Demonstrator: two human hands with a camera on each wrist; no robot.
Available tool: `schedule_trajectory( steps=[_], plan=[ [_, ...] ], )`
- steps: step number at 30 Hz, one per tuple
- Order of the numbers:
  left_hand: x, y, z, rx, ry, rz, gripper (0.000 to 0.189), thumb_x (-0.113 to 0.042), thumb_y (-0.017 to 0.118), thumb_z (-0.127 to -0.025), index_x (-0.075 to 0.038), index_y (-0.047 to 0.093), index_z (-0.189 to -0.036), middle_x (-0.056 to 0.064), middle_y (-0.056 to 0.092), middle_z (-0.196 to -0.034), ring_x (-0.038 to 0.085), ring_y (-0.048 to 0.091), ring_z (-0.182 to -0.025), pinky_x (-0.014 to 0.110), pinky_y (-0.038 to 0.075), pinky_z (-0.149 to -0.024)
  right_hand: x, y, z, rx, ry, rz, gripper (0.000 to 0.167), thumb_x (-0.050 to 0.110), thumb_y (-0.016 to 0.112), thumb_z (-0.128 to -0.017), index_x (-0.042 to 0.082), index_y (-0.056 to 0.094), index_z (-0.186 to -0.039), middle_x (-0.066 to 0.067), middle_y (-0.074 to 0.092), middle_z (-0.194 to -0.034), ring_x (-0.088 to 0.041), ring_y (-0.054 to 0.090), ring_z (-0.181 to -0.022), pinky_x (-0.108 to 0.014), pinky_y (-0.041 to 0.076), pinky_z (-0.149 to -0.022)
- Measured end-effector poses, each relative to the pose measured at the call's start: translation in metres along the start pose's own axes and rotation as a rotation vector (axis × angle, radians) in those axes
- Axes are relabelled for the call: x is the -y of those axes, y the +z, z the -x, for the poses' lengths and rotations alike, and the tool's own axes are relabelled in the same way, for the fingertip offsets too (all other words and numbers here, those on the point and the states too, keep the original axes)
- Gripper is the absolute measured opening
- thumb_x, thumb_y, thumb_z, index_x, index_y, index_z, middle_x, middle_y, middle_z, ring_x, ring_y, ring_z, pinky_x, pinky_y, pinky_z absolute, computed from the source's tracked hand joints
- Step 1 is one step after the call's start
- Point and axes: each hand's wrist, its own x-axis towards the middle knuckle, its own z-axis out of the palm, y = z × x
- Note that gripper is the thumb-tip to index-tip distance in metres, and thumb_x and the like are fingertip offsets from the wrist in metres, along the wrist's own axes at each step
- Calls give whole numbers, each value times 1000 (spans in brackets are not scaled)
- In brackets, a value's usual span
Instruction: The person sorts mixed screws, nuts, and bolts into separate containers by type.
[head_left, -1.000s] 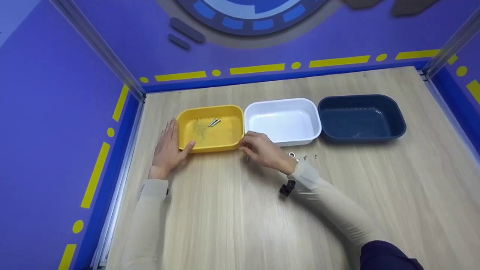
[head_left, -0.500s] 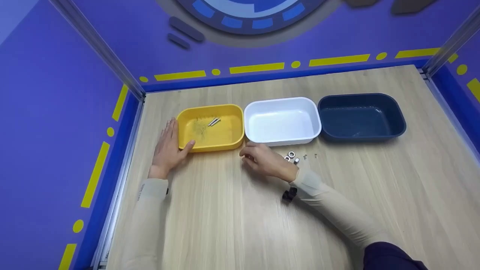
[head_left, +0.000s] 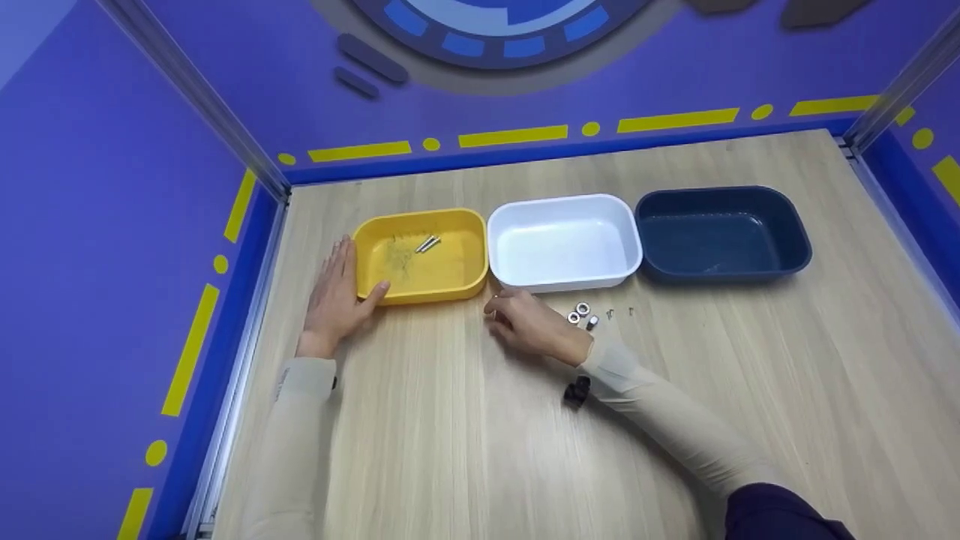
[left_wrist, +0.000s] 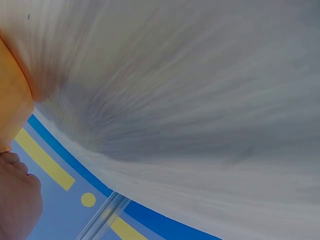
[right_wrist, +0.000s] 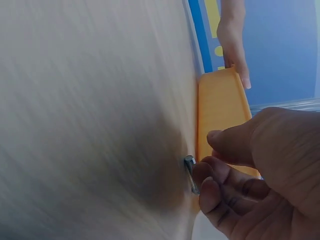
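Note:
In the head view my left hand (head_left: 332,304) lies flat along the left side of the yellow bin (head_left: 469,285), its thumb over the front rim. Two silver screws (head_left: 427,244) lie inside that bin. My right hand (head_left: 531,322) is low over the table, just in front of the gap between the yellow and white bins. The right wrist view shows a metal bolt (right_wrist: 190,172) on the tabletop, right at the curled fingertips (right_wrist: 202,172). The thumb stands apart from these fingers, with a gap between.
A white bin (head_left: 555,287) and a dark blue bin (head_left: 727,279) continue the row to the right. Metal nuts (head_left: 583,308), a short metal piece (head_left: 592,322) and small screws (head_left: 610,313) lie before the white bin. Blue walls enclose the table.
My right hand has drawn back from the yellow bin's front right corner, toward me and slightly right. The nuts near its wrist have come into fuller view. My left hand has stayed put.

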Motion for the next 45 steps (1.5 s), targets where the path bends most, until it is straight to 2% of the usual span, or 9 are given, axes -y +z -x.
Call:
schedule_trajectory(
  steps=[7, 11, 18, 26, 32, 36, 41, 45],
  plan=[
    [1, 1, 0, 0, -1, 6, 105, -71, 48, -103, -6, 3, -172, 11, 4, -182, 31, 4, -168, 48, 5, -138, -6, 2, 2, 46, 31, 10, 12, 4, 70, -100, 3, 77, -110, -9, 78, -102, -22, 73, -90, -35, 65, -81],
    [1, 1, 0, 0, -7, 7, 105, -72, 47, -103, -7, 3, -172, 10, 4, -182, 29, 3, -169, 47, 5, -138, -8, 2, 3, 40, 26, 10, 13, 4, 69, -100, 3, 77, -109, -9, 77, -100, -21, 71, -89, -36, 65, -80],
    [2, 2, -1, -22, 16, 4, 105, -69, 50, -103, -3, 6, -172, 14, 7, -181, 34, 9, -168, 49, 7, -138, -11, 0, 9, 12, 15, 12, 8, 4, 71, -99, 1, 77, -103, -10, 76, -96, -23, 71, -87, -37, 64, -76],
    [1, 1, -1, -12, 0, 5, 106, -72, 48, -102, -5, 5, -172, 13, 7, -181, 30, 5, -168, 49, 7, -138, -13, -2, 15, -48, 131, -4, 5, 9, 74, -96, 5, 74, -98, -6, 69, -91, -18, 64, -79, -34, 60, -69],
    [1, 1, -1, -3, -1, 5, 106, -72, 48, -102, -6, 4, -172, 12, 5, -181, 30, 5, -168, 49, 7, -138, -10, 1, 16, -90, 234, 6, 18, 19, 80, -94, 10, 66, -88, -1, 59, -81, -16, 55, -68, -34, 50, -61],
    [1, 1, -1, -6, -1, 1, 106, -72, 48, -102, -6, 4, -172, 13, 5, -181, 30, 5, -168, 50, 7, -138, -7, 4, 14, -112, 285, 42, 26, 25, 83, -92, 11, 64, -82, -2, 58, -80, -19, 56, -68, -39, 53, -62],
    [1, 0, -1, -5, -2, 5, 105, -72, 48, -103, -6, 4, -172, 12, 5, -181, 30, 5, -169, 50, 8, -138, -4, 9, 10, -131, 279, 105, 30, 28, 85, -91, 8, 65, -79, -3, 56, -78, -23, 58, -69, -46, 57, -65],
    [1, 1, -1, -1, -2, 10, 104, -69, 49, -103, -6, 5, -172, 12, 5, -182, 30, 4, -169, 49, 7, -138, -3, 12, 6, -133, 276, 103, 28, 26, 85, -91, 8, 66, -80, -1, 56, -73, -23, 58, -67, -45, 58, -63]
  ],
)
